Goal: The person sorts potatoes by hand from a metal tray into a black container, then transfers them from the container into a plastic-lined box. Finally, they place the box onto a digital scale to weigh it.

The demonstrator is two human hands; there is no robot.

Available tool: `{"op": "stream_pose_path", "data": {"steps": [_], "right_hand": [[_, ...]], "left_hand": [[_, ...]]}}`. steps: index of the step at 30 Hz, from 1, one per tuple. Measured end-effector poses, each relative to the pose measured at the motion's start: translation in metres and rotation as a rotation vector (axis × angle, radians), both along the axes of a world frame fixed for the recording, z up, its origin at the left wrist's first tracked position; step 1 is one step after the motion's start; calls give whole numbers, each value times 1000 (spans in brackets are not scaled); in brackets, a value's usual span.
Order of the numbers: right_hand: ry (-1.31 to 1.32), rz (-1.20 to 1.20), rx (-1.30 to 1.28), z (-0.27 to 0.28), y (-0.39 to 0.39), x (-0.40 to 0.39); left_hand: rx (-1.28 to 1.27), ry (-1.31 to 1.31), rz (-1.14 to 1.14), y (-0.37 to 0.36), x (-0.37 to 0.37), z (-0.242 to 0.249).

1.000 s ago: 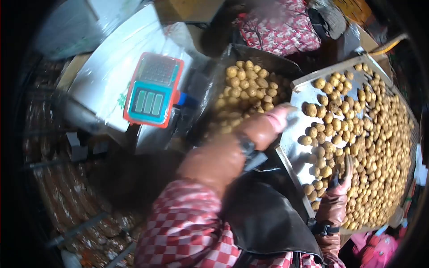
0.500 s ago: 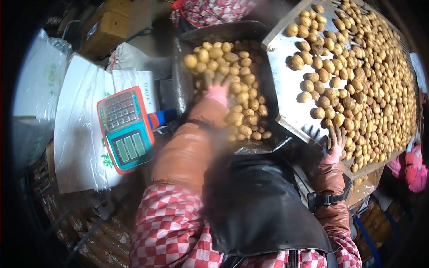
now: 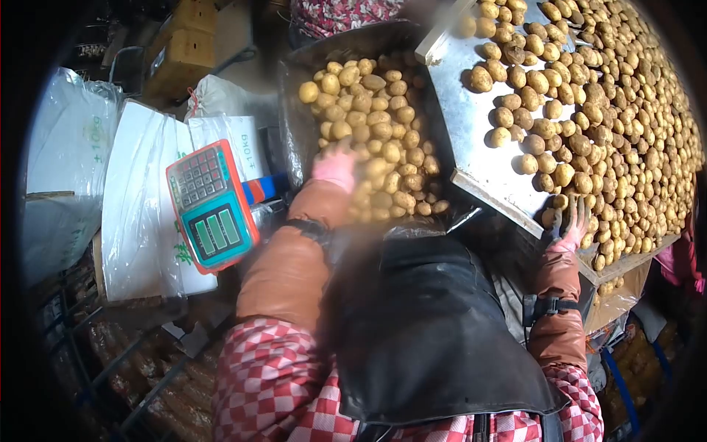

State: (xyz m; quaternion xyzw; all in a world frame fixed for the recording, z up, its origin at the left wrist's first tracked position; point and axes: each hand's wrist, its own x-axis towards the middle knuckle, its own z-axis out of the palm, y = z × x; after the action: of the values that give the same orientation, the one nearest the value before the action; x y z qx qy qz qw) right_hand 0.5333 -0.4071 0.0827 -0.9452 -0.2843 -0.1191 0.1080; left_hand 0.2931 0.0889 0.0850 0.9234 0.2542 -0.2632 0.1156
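My left hand (image 3: 337, 166), in a pink glove, rests on the potatoes (image 3: 379, 131) heaped in a box lined with dark plastic (image 3: 294, 121). Its fingers are blurred but look stretched out over the pile, with no potato visibly gripped. At the front corner of a sloping metal-topped sorting table (image 3: 465, 132), my right hand (image 3: 573, 225) has its gloved fingers extended against the nearest loose potatoes (image 3: 582, 183). Nothing shows inside that hand.
Left of the box stands a weighing scale display (image 3: 213, 206) with a keypad, in front of white plastic-wrapped cartons (image 3: 143, 199). A wooden rail (image 3: 497, 202) edges the table. Brown boxes (image 3: 180, 55) and a person in floral clothing (image 3: 342, 16) are at the back.
My left hand has drawn back leftward and slightly down across the heaped potatoes. The right hand stays at the table's corner among the potatoes. The whole view has shifted a little.
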Motion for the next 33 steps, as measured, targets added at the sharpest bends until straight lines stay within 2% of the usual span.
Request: {"op": "stream_pose_path", "data": {"steps": [2, 3, 6, 9, 14, 16, 21, 23, 28, 29, 30, 32, 33], "right_hand": [[-19, -38, 24, 2, 4, -2], [-32, -38, -9, 6, 8, -3], [-13, -44, -14, 11, 12, -5], [-7, -23, -32, 11, 10, -3], [34, -82, -37, 15, 13, -7], [8, -70, -57, -2, 1, -1], [10, -97, -16, 4, 5, -4], [12, -94, -12, 6, 5, -5], [15, -119, -17, 8, 8, -6], [14, -109, -17, 7, 6, -4], [23, -114, -20, 7, 8, -4], [38, -121, -29, 11, 8, -4], [45, -128, -32, 13, 10, -5]], "left_hand": [[37, -142, 380, 14, -27, -1], [166, -223, 365, 0, -23, 17], [15, 259, 180, -30, 27, 75], [-383, 127, -51, -71, 15, 48], [-244, 245, -314, -95, 19, 26], [-191, 260, -341, -94, 16, 29], [-163, 265, -359, -92, 25, 38], [-297, 296, -200, -82, 32, 41], [-1142, 453, 907, -17, 49, 5], [-1217, 129, 702, -28, 65, 49], [-1264, -193, 487, -46, 91, 113], [-1100, -159, 520, -75, 132, 187], [-1019, -145, 536, -86, 141, 201]]}}
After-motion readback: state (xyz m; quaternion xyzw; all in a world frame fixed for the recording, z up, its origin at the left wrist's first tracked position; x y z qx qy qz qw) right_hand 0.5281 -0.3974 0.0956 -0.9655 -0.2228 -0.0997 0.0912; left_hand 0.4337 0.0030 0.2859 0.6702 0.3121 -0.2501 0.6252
